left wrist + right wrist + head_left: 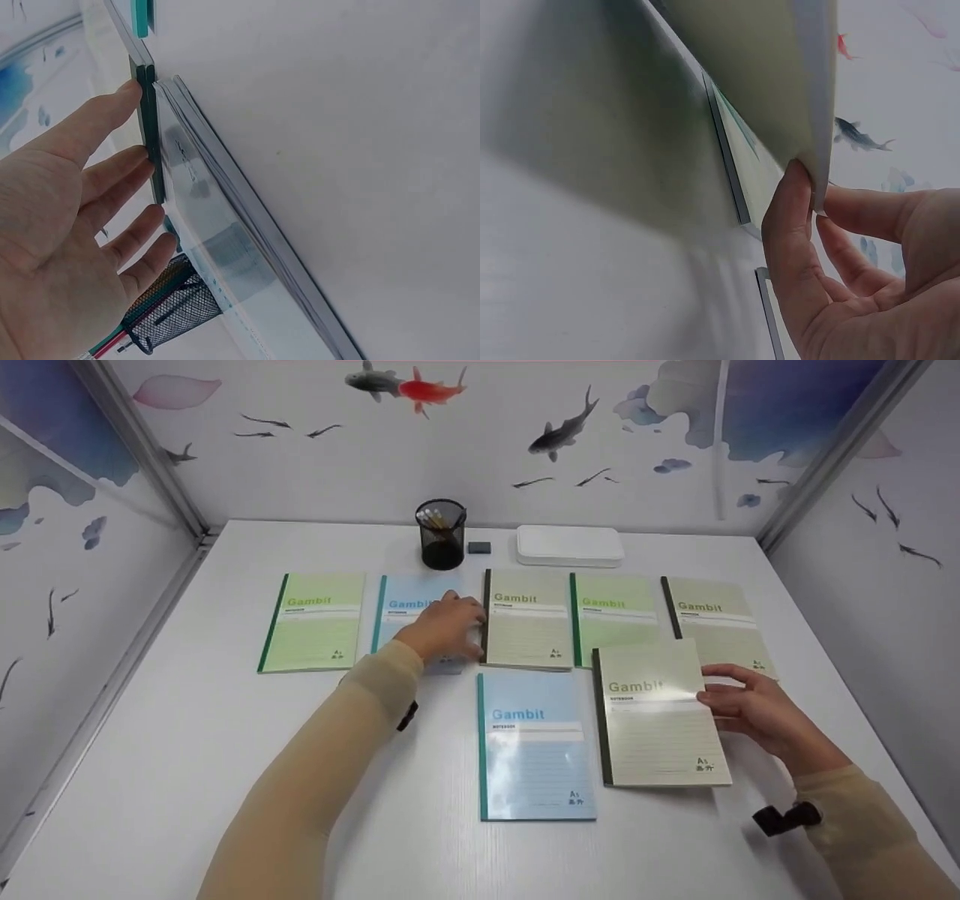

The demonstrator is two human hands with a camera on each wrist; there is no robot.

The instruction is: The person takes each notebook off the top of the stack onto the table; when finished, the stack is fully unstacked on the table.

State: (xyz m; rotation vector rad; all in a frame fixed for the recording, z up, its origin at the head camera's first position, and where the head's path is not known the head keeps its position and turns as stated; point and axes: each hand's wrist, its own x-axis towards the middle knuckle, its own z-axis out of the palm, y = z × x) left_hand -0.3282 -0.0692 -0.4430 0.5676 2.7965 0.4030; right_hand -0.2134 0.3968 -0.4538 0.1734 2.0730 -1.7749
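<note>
Several "Gambit" notebooks lie on a white table (187, 735). My left hand (459, 622) lies flat on the blue notebook (401, 607) in the back row. Its straight fingers (127, 169) touch the dark spine of the olive notebook (527, 619) beside it. My right hand (721, 690) pinches the right edge of another olive notebook (656, 720) in the front row. In the right wrist view, thumb and fingers (795, 210) grip that edge, and the cover (750, 82) is lifted off the table. A second blue notebook (534, 746) lies flat to its left.
The back row also holds green notebooks (311, 622) (615, 619) and one more olive notebook (716, 615). Behind them stand a black mesh pen cup (441, 534), a small grey eraser (479, 547) and a white box (570, 545). Partition walls close three sides.
</note>
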